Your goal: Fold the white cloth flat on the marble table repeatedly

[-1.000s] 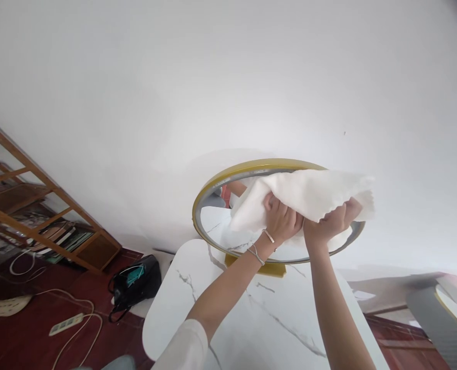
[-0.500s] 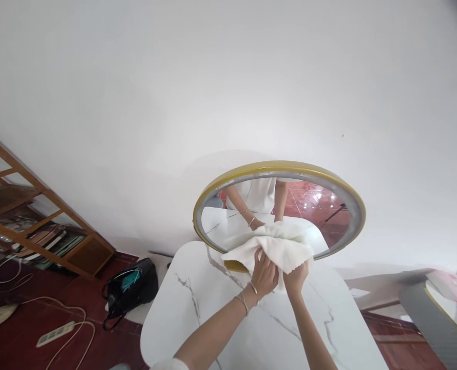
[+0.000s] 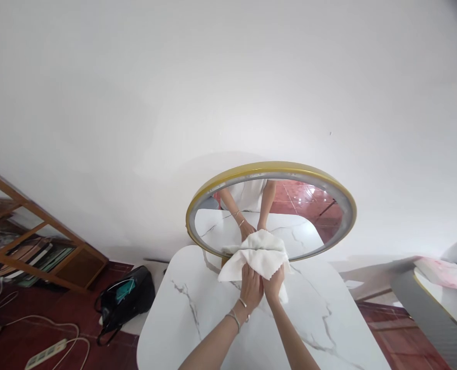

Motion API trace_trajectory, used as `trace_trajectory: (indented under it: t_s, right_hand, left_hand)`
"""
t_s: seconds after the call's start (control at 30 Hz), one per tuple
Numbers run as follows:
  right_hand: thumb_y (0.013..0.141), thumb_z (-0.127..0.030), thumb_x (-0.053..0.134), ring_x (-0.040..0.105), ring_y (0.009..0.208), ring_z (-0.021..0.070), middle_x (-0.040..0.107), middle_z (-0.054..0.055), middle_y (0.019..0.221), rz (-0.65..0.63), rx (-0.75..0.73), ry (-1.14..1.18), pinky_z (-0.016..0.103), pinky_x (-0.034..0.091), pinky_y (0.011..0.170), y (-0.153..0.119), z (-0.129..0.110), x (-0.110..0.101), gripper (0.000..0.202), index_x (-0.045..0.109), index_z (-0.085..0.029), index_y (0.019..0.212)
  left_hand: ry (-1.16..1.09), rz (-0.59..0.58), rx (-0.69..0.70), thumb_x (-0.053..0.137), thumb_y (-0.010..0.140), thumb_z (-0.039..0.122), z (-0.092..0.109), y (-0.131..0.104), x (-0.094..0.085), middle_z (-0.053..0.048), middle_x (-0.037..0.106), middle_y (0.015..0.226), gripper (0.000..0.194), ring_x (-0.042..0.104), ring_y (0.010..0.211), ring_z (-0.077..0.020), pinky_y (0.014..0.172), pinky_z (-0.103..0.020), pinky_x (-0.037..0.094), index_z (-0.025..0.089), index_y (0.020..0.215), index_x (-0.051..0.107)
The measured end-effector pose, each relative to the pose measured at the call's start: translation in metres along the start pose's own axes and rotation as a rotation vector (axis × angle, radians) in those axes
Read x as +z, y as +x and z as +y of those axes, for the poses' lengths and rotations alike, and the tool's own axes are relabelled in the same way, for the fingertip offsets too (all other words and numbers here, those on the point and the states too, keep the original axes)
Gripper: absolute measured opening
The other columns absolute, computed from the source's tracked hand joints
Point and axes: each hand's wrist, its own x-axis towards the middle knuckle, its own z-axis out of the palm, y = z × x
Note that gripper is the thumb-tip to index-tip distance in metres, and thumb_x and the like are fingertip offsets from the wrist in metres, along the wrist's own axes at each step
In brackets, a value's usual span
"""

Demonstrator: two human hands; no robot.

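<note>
A round mirror (image 3: 309, 218) with a gold rim stands on a white marble-patterned table (image 3: 182, 318), close to the wall. Across its lower edge lies a white cloth (image 3: 261, 257), bunched up. My left hand (image 3: 252, 285) is closed on the cloth's near side, fingers partly under the folds. Right beside it, my right hand (image 3: 274, 282) grips the cloth's right part. The glass reflects both forearms, the cloth and the tabletop. The mirror's base is mostly hidden behind the cloth; only a bit of gold shows at its left.
A wooden shelf (image 3: 39, 241) with stacked items leans in at the left. On the red floor lie a black bag (image 3: 126, 298) and a power strip (image 3: 45, 354) with its cord. A grey-sided table (image 3: 424, 308) bearing a pink-and-white packet (image 3: 444, 275) stands at right.
Both hands have drawn closer together and shifted left with the cloth, which is now more bunched. More of the mirror's lower right edge shows. The view has shifted slightly.
</note>
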Motion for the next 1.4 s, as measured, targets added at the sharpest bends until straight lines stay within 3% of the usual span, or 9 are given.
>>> trace_trajectory:
  t_s: [0.1, 0.27, 0.5, 0.63, 0.73, 0.8, 1.07, 1.23, 1.4]
  right_hand:
    - [0.077, -0.032, 0.049, 0.054, 0.095, 0.0250, 0.054, 0.011, 0.102, 0.061, -0.050, 0.029, 0.040, 0.047, 0.078, 0.016, -0.033, -0.004, 0.026, 0.056, -0.017, 0.098]
    - [0.074, -0.013, 0.039, 0.052, 0.091, 0.0221, 0.051, 0.009, 0.095, 0.207, -0.279, 0.061, 0.039, 0.047, 0.075, 0.055, -0.097, -0.013, 0.023, 0.054, -0.019, 0.090]
    - [0.075, -0.006, 0.043, 0.052, 0.088, 0.0190, 0.055, 0.005, 0.092, 0.361, -0.738, 0.127, 0.038, 0.048, 0.074, 0.121, -0.196, -0.023, 0.028, 0.059, -0.023, 0.090]
    - [0.076, -0.006, 0.047, 0.052, 0.090, 0.0183, 0.056, 0.005, 0.094, 0.372, -0.878, 0.114, 0.037, 0.046, 0.078, 0.142, -0.226, -0.022, 0.027, 0.061, -0.023, 0.091]
    - [0.076, -0.006, 0.046, 0.052, 0.091, 0.0183, 0.057, 0.005, 0.095, 0.313, -0.877, 0.059, 0.037, 0.045, 0.082, 0.137, -0.222, -0.018, 0.028, 0.061, -0.024, 0.092]
    - [0.076, -0.006, 0.046, 0.053, 0.092, 0.0183, 0.058, 0.005, 0.095, 0.262, -0.884, 0.036, 0.037, 0.045, 0.082, 0.124, -0.209, -0.014, 0.029, 0.061, -0.024, 0.093]
    - [0.080, -0.007, 0.041, 0.053, 0.098, 0.0210, 0.058, 0.007, 0.095, -0.014, -0.764, -0.143, 0.033, 0.048, 0.079, 0.043, -0.123, 0.019, 0.021, 0.056, -0.022, 0.080]
    - [0.080, -0.007, 0.040, 0.054, 0.100, 0.0232, 0.059, 0.008, 0.101, -0.181, -0.575, -0.137, 0.036, 0.050, 0.077, -0.001, -0.088, 0.037, 0.026, 0.056, -0.022, 0.093]
    - [0.075, -0.006, 0.042, 0.053, 0.102, 0.0250, 0.060, 0.008, 0.107, -0.306, -0.441, -0.104, 0.042, 0.048, 0.085, -0.030, -0.073, 0.053, 0.039, 0.053, -0.021, 0.110]
  left_hand:
    - [0.004, 0.102, 0.076, 0.040, 0.089, 0.020, 0.004, 0.020, -0.013, -0.015, 0.050, 0.135, 0.049, 0.042, 0.130, -0.0307, 0.099, -0.052, 0.045, 0.017, 0.138, 0.035]
    - [0.008, 0.257, 0.116, 0.041, 0.087, 0.018, 0.004, 0.064, -0.041, -0.015, 0.050, 0.131, 0.043, 0.038, 0.131, -0.0333, 0.100, -0.056, 0.042, 0.020, 0.130, 0.044]
    - [0.028, 0.453, 0.116, 0.045, 0.088, 0.018, 0.016, 0.140, -0.103, -0.020, 0.052, 0.129, 0.034, 0.032, 0.135, -0.0341, 0.106, -0.063, 0.028, 0.013, 0.121, 0.052]
    - [0.010, 0.558, 0.104, 0.049, 0.089, 0.022, 0.014, 0.169, -0.134, -0.022, 0.049, 0.133, 0.038, 0.030, 0.136, -0.0331, 0.107, -0.060, 0.027, 0.012, 0.125, 0.050]
    - [-0.002, 0.613, 0.131, 0.052, 0.088, 0.023, 0.003, 0.165, -0.138, -0.021, 0.048, 0.134, 0.040, 0.031, 0.136, -0.0316, 0.107, -0.054, 0.033, 0.012, 0.126, 0.050]
    - [0.009, 0.579, 0.111, 0.052, 0.088, 0.023, -0.007, 0.149, -0.134, -0.020, 0.049, 0.134, 0.041, 0.033, 0.136, -0.0312, 0.106, -0.053, 0.036, 0.013, 0.128, 0.049]
    - [0.047, 0.351, -0.045, 0.047, 0.091, 0.027, -0.045, 0.061, -0.089, -0.014, 0.059, 0.126, 0.040, 0.045, 0.128, -0.0288, 0.105, -0.054, 0.039, 0.018, 0.130, 0.049]
    - [-0.077, 0.290, -0.250, 0.044, 0.091, 0.033, -0.061, 0.022, -0.066, -0.014, 0.065, 0.115, 0.035, 0.055, 0.119, -0.0275, 0.100, -0.051, 0.045, 0.017, 0.118, 0.057]
    - [-0.188, 0.239, -0.428, 0.045, 0.089, 0.041, -0.073, -0.002, -0.063, -0.011, 0.072, 0.091, 0.030, 0.067, 0.094, -0.0273, 0.085, -0.048, 0.054, 0.020, 0.099, 0.064]
